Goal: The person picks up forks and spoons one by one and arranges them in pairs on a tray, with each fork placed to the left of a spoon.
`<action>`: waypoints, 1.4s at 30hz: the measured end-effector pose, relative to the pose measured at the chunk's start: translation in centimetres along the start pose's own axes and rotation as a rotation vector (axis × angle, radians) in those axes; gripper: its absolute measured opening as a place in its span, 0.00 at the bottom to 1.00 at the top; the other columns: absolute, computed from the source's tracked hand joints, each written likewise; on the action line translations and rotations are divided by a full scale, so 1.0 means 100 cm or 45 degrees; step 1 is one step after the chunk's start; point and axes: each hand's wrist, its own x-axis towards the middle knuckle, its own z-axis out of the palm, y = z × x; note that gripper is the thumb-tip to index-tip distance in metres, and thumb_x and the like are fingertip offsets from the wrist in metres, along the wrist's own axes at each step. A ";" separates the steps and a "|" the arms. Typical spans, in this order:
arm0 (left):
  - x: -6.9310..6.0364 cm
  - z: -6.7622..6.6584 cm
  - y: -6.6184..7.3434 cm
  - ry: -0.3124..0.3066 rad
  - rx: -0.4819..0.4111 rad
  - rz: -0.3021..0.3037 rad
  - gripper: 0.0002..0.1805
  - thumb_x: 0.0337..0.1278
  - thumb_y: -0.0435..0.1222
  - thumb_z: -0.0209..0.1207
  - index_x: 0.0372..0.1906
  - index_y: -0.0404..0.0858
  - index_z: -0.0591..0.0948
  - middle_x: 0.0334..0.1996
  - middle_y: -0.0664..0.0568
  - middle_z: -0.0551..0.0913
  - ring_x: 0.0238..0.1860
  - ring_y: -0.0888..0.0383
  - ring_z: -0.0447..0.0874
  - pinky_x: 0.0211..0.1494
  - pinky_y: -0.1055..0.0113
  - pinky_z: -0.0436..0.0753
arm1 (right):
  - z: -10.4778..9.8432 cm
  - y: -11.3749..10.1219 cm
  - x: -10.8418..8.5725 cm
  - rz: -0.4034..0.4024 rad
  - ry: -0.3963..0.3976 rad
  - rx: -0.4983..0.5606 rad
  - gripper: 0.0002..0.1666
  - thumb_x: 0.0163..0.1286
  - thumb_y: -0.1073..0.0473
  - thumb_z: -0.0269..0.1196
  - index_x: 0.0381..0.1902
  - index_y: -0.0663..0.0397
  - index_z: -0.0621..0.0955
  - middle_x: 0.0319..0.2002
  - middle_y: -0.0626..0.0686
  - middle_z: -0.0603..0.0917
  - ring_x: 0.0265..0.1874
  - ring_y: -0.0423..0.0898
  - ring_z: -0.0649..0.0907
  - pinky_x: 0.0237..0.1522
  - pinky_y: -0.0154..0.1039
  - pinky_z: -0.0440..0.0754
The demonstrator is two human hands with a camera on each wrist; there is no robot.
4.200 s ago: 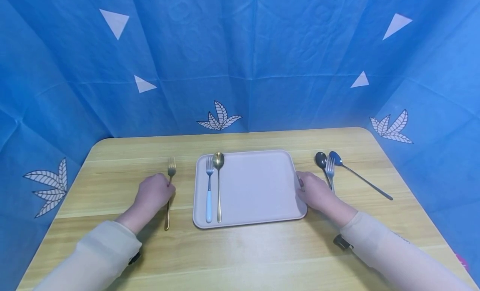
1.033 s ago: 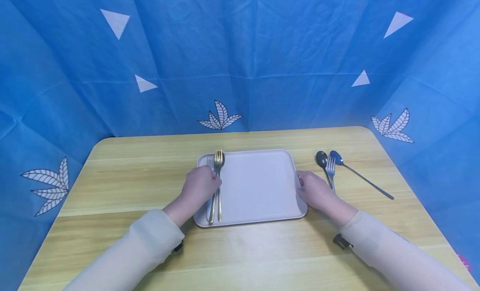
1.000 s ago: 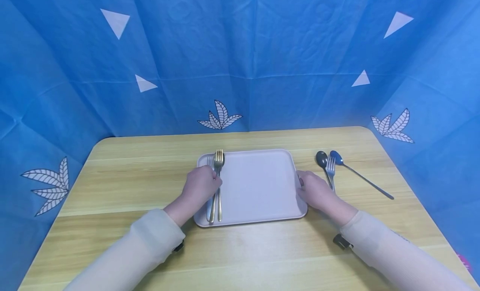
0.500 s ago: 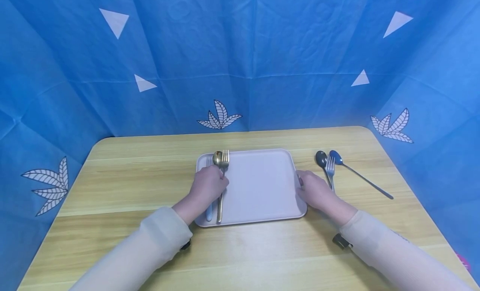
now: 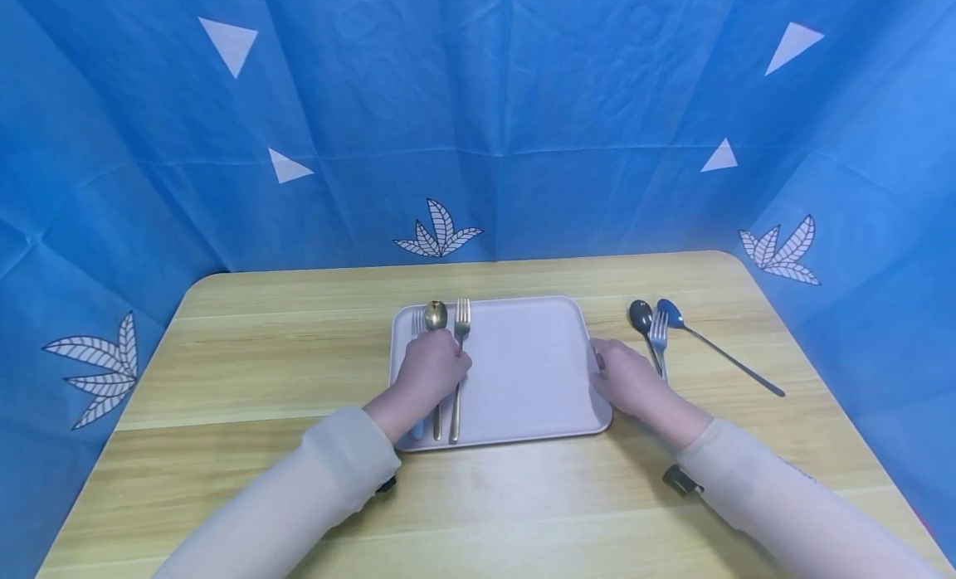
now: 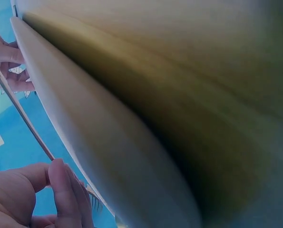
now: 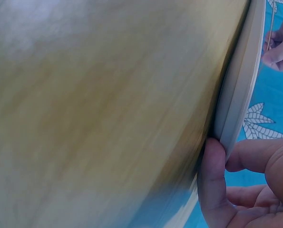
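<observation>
A pale tray (image 5: 523, 380) lies on the table. Over its left part my left hand (image 5: 427, 370) pinches a gold fork (image 5: 463, 313) by the handle, tines pointing away; the left wrist view shows the fork's handle (image 6: 24, 114) between thumb and fingers. Just left of it on the tray are a gold spoon (image 5: 436, 315) and a fork with a light blue handle (image 5: 417, 322), both partly hidden by the hand. My right hand (image 5: 631, 380) grips the tray's right edge, thumb and fingertips on the rim (image 7: 236, 95) in the right wrist view.
To the right of the tray, a dark spoon (image 5: 641, 316), a silver fork (image 5: 658, 330) and a blue spoon (image 5: 728, 359) lie close together on the wooden table (image 5: 523, 513). A blue curtain (image 5: 478, 123) with white shapes hangs behind the table.
My left hand has carried the gold fork from the table left of the tray, across the blue-handled fork and gold spoon, to the spoon's right. The right hand has stayed at the tray's edge.
</observation>
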 end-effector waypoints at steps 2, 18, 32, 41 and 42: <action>0.000 0.002 0.001 -0.005 -0.004 -0.008 0.24 0.59 0.32 0.55 0.08 0.44 0.65 0.06 0.59 0.60 0.09 0.62 0.61 0.15 0.69 0.62 | 0.000 0.000 0.000 0.000 0.001 -0.001 0.13 0.61 0.68 0.63 0.45 0.64 0.80 0.37 0.59 0.82 0.36 0.54 0.81 0.39 0.50 0.82; 0.005 0.012 0.010 -0.011 0.018 0.022 0.24 0.61 0.33 0.57 0.09 0.43 0.67 0.05 0.59 0.61 0.10 0.63 0.60 0.17 0.69 0.62 | 0.001 0.000 -0.001 0.019 -0.004 -0.009 0.19 0.62 0.68 0.63 0.51 0.66 0.79 0.42 0.63 0.82 0.39 0.57 0.82 0.43 0.54 0.82; 0.008 0.017 0.015 -0.038 0.014 -0.011 0.22 0.62 0.33 0.56 0.12 0.43 0.68 0.07 0.59 0.61 0.11 0.62 0.60 0.17 0.69 0.63 | 0.002 -0.001 -0.001 0.031 -0.010 -0.021 0.22 0.63 0.67 0.64 0.55 0.69 0.77 0.39 0.61 0.81 0.37 0.55 0.81 0.40 0.51 0.82; 0.010 0.022 0.014 -0.024 0.045 0.013 0.22 0.60 0.32 0.56 0.11 0.43 0.65 0.08 0.58 0.60 0.11 0.62 0.59 0.18 0.69 0.63 | 0.002 0.000 -0.001 0.032 -0.015 -0.006 0.15 0.63 0.67 0.63 0.48 0.66 0.79 0.36 0.59 0.79 0.33 0.52 0.79 0.35 0.47 0.81; 0.010 0.022 0.014 -0.026 0.044 0.012 0.23 0.59 0.32 0.55 0.10 0.43 0.65 0.08 0.58 0.59 0.11 0.62 0.59 0.18 0.69 0.62 | 0.002 0.000 -0.001 0.029 -0.014 -0.006 0.16 0.62 0.67 0.63 0.48 0.66 0.79 0.36 0.58 0.79 0.33 0.52 0.79 0.35 0.47 0.81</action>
